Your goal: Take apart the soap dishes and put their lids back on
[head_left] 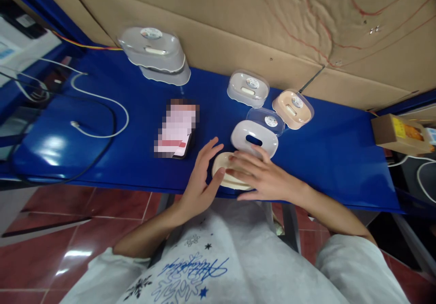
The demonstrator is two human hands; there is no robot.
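Observation:
A cream oval plastic dish (223,160) lies at the table's front edge, partly hidden under my right hand. My right hand (267,177) is over it, palm down with its fingers stretched out and apart. To the left of the dish is my left hand (202,181), open, with its thumb tip at the dish's rim and its fingers raised. Just behind the dish sits a white oval plastic piece (238,138) with a dark slot in its middle. A clear cover (259,115) with a round label is partly hidden behind that piece.
A phone (177,129) with a blurred screen stands left of my hands. Farther back are a white covered box (235,88), a peach one (284,113) and stacked grey ones (163,63). Cables (127,113) lie at left; a cardboard box (391,136) is at right.

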